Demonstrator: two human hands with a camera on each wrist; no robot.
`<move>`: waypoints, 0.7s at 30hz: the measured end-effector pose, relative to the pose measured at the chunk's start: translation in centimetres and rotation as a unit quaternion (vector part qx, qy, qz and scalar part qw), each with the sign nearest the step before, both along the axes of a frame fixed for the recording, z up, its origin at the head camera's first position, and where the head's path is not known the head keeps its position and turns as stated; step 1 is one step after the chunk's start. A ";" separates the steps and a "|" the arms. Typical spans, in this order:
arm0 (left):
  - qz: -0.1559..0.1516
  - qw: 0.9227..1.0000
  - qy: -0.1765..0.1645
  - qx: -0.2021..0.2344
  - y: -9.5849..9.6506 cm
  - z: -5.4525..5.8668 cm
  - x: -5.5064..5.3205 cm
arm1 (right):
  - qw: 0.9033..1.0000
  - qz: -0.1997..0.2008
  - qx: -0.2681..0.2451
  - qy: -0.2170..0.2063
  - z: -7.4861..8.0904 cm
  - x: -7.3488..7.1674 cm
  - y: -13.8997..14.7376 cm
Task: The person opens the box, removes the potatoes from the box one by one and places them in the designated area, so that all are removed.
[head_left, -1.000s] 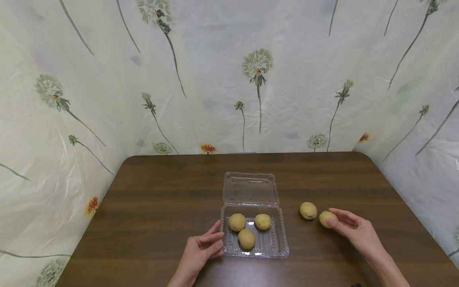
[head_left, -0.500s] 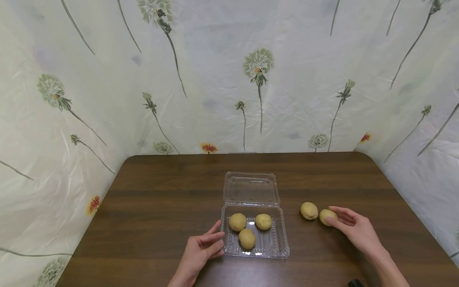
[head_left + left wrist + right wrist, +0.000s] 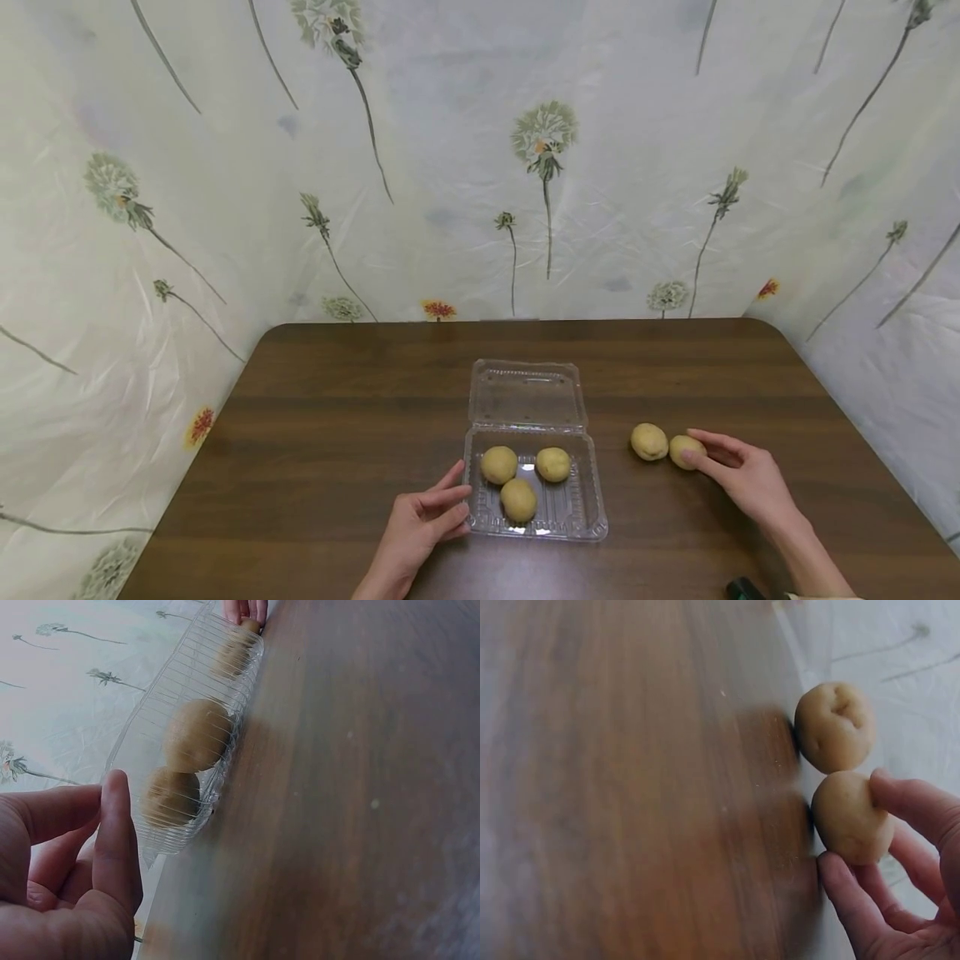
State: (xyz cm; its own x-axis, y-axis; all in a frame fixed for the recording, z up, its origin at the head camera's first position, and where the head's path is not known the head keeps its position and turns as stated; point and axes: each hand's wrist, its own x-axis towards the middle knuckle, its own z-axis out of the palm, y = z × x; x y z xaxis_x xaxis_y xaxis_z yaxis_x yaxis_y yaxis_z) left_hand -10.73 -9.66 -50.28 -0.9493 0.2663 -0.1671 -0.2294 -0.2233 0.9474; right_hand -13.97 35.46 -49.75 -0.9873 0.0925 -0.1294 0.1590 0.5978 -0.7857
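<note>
Your right hand (image 3: pixel 738 471) pinches a small yellow-brown potato (image 3: pixel 686 452) between thumb and fingertips, its gap narrowed to the width of that potato, on the right half of a dark wood-grain table (image 3: pixel 337 467). Just left of it lies a second loose potato (image 3: pixel 648 442); from your right wrist the two look to be touching, and dimples show in the skin of the loose one.

Near the middle of the table sits a clear plastic container (image 3: pixel 558 512) with ribbed walls, its hinged lid (image 3: pixel 527 396) thrown open toward the far side. Your left hand (image 3: pixel 420 517) is at the container's left side — thumb and fingers drawn close, their tips pinching the rim. Inside are three potatoes: one at back left (image 3: pixel 498 464), one at back right (image 3: pixel 553 464) and one in front (image 3: pixel 518 500), close to the back-left one.

Behind the table hangs a pale, glossy sheet (image 3: pixel 450 150) printed with dandelions and a few red-and-yellow flowers.
</note>
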 end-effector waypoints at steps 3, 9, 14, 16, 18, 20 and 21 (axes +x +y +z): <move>0.000 1.000 0.002 0.001 0.0 0.0 0.0 | 1.000 -0.001 -0.003 0.001 0.1 -0.2 0.1; 0.000 1.000 0.004 -0.001 -0.1 -0.1 0.0 | 1.000 0.001 -0.005 0.001 0.2 -0.6 0.3; 0.002 1.000 0.016 -0.009 0.0 -0.2 -0.1 | 1.000 0.004 0.003 -0.009 0.3 -0.9 0.6; 0.003 1.000 0.020 -0.009 0.0 -0.1 -0.1 | 1.000 0.006 0.006 -0.011 0.3 -1.0 0.6; 0.003 1.000 0.019 -0.006 0.0 -0.1 -0.1 | 1.000 0.008 0.009 -0.011 0.3 -1.0 0.7; 0.003 1.000 0.017 -0.003 0.0 -0.1 -0.1 | 1.000 0.009 0.014 -0.011 0.3 -0.9 0.6; 0.003 1.000 0.014 0.000 -0.1 -0.1 0.0 | 1.000 0.008 0.016 -0.012 0.3 -0.9 0.6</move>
State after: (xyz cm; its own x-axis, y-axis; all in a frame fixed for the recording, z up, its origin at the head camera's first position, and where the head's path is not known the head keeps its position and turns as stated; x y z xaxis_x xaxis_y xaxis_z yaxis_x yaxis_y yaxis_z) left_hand -10.75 -9.71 -50.39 -0.9553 0.2605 -0.1397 -0.2006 -0.2244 0.9536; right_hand -14.86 36.02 -49.41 -0.9854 0.0802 -0.1501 0.1670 0.6246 -0.7628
